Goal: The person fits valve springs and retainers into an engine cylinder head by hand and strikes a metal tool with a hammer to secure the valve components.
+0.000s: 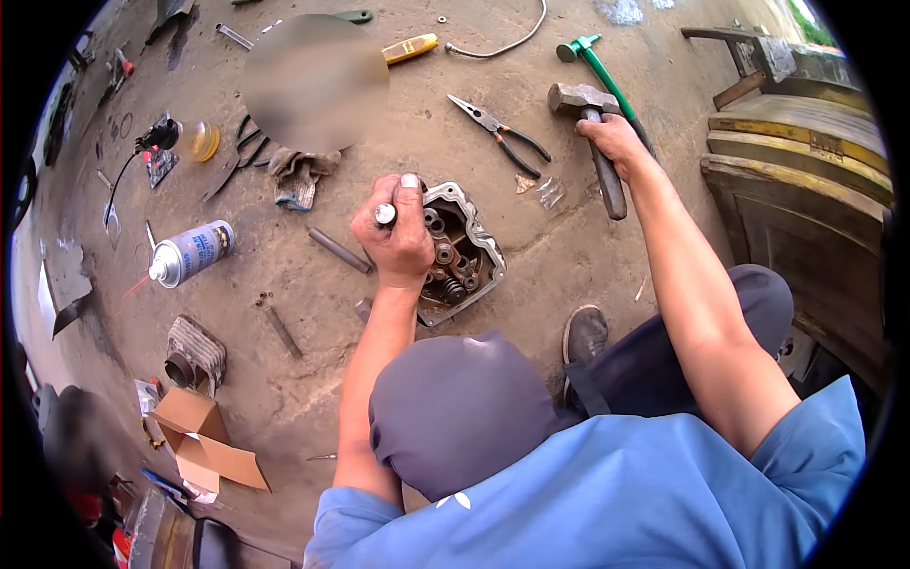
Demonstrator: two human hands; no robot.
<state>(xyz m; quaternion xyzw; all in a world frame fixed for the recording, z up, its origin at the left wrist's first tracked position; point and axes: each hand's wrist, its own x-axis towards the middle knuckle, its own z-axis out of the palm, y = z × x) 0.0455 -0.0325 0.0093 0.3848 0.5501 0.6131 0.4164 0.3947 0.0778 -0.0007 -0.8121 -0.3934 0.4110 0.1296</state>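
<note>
**Steady and Square**

Our right hand point(618, 142) grips a hammer point(583, 99) near its head; our left hand point(393, 232) is closed round a metal rod point(384, 214), its round end facing up. To strike well, we should likely steady the rod, keep our thumb clear and tap squarely. The open engine casting point(462, 254) lies on the floor point(569, 270), under and just right of our left hand, well apart from the right.

Floor point(559, 251): grey-brown, dusty, cracked. Metal housing point(490, 254) sits near the middle, open side up. Beyond, to its right, lie long-nosed pliers point(490, 123) and a green-headed hammer point(601, 71). Left side carries a spray can point(201, 252), crumpled cloth point(297, 176), metal rod point(337, 248), finned metal part point(202, 344); opened cardboard box point(192, 414) just beside that.
</note>
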